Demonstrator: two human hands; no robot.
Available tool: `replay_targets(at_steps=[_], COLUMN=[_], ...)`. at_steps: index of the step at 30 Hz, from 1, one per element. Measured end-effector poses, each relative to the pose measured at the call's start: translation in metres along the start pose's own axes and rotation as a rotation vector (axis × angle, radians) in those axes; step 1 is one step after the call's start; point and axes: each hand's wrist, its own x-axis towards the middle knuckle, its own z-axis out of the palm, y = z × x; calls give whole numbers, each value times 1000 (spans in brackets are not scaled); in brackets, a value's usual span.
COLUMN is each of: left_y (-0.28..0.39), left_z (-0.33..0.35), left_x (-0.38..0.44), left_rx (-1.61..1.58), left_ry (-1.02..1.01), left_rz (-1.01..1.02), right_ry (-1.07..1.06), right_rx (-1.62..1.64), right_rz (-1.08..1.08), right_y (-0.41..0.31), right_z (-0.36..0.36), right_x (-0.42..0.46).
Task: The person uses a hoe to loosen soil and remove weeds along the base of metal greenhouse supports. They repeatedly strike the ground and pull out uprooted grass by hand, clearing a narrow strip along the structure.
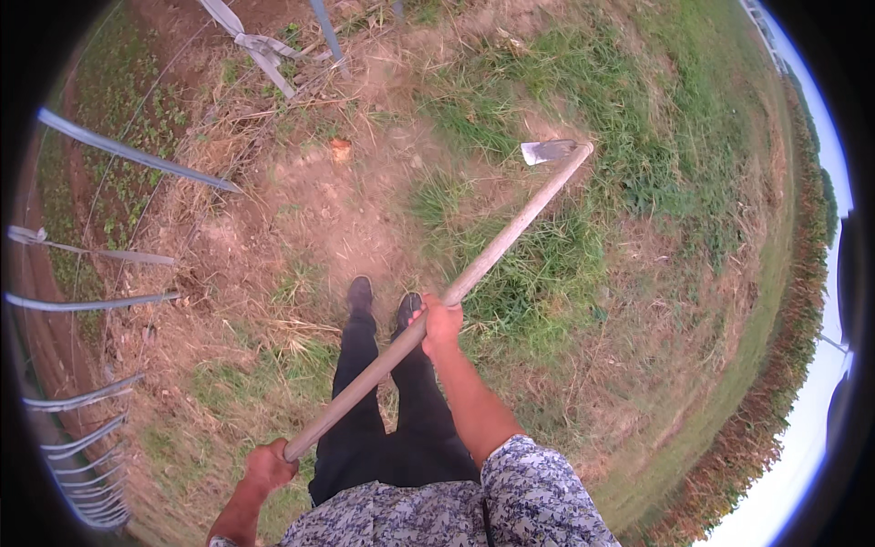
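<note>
A hoe with a long wooden handle (502,246) lies slantwise across the view. My left hand (270,465) is closed round the butt end of the handle, at the lower left. Farther up the handle, my right hand (441,325) grips it in front of my right thigh. The metal hoe blade (547,151) is at the far end, over or on a patch of green grass and bare soil; whether it touches the ground I cannot tell. My two dark shoes (359,295) stand on the soil below the handle.
Metal hoops or poles (137,152) stand in a row along the left, with thin wires and pale cloth strips (263,51) tied near the top. An orange-brown object (340,150) lies on the soil. Grass tufts (547,267) grow ahead, and a hedge-like crop row (772,383) borders the right.
</note>
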Motion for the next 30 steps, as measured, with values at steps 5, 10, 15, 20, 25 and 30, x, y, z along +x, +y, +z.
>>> replay_targets(at_steps=[5,10,15,20,25,30], left_y=[-64,-155,-176,-163,-179,-171], left_z=[1,40,16,9,5,-22], left_x=[-15,-181,-182,-207,-219,-190], left_rx=[14,126,162,182,185,187], left_ry=[77,-12,-10,136,-156,-326], left_rz=[-160,-299,-285,-12,-161,-242], right_ry=[-22,-155,-168,-141,-123,43], right_rx=[-44,-36,134,-14,-132,-339], right_rz=[133,466,714,473,474,441], right_y=[80,204,207,177,203,187], right_z=[56,29,18,4,-32,-46], right_x=[1,-124,-99,-72,-104,-121])
